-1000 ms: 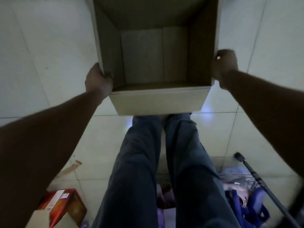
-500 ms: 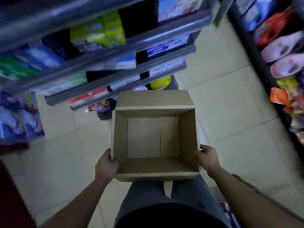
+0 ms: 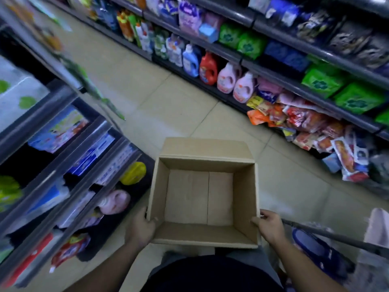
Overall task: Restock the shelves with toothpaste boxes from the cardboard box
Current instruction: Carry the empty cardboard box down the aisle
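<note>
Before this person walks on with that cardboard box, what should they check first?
1. Grip of the left hand on the cardboard box: ok, it clasps the left wall.
2. Grip of the right hand: ok, it clasps the right wall.
3. Stock of toothpaste boxes inside: not ok, the bottom is bare.
4. Box held level: ok.
5. Path over the floor ahead: ok, no obstacle shows on the tiles.
6. Stock on the left shelves: cannot tell, too blurred.
</note>
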{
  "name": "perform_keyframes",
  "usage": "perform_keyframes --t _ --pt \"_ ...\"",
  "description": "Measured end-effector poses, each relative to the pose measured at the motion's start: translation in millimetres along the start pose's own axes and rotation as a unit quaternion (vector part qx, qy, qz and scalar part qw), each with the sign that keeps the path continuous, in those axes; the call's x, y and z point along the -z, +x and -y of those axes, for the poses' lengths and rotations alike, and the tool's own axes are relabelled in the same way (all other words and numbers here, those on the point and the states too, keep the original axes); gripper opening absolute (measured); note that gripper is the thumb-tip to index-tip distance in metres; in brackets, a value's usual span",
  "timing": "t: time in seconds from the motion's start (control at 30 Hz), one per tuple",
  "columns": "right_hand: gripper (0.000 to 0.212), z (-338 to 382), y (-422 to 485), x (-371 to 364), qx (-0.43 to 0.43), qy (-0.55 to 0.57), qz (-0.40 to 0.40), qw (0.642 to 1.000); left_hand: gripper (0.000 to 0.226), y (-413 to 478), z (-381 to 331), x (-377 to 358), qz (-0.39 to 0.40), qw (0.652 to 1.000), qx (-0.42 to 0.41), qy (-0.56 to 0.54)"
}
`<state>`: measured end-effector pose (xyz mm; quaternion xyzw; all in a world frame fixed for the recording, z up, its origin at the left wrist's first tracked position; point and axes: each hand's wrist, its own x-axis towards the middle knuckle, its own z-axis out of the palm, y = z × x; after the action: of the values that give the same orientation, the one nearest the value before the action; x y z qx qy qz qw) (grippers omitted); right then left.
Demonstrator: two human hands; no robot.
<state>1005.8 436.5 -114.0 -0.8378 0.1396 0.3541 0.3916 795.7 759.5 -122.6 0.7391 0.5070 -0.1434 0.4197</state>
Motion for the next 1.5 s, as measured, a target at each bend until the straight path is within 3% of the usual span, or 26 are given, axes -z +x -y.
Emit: perform_keyframes --t 0.33,0.53,0.63,1.0,1.2,1.33,1.5 --pt "0.030 54.2 155.3 140.2 -0.064 0.036 -0.070 0.995 0.017 85.1 -234.8 -68.2 0.022 0.996 -0.035 0.074" --pt "0.009 145.6 227.1 168.4 -0.060 0.018 -0.060 0.996 0.030 145.2 -301.3 -66.3 0.004 0.997 -0.021 0.069" --pt "0.010 214.5 266.0 162.5 -0.035 0.002 -0.046 0.998 0.038 184.5 -322.1 -52.8 -0.006 1.000 -0.001 0.025" --pt "0.033 516.5 406.1 29.6 0.101 -0.179 0.046 0.978 0.039 348.0 -351.5 65.5 -0.079 0.976 0.124 -0.159" --pt "0.011 660.9 442.1 -69.2 0.193 -0.259 0.089 0.942 0.028 408.9 -356.2 138.6 -0.149 0.942 0.175 -0.244" --pt "0.011 745.1 467.3 -144.1 0.233 -0.274 0.112 0.926 0.025 466.5 -357.4 184.3 -0.180 0.914 0.218 -0.290" --pt "0.032 852.8 521.3 -248.8 0.229 -0.307 0.185 0.905 0.018 545.2 -365.7 254.2 -0.215 0.886 0.270 -0.311"
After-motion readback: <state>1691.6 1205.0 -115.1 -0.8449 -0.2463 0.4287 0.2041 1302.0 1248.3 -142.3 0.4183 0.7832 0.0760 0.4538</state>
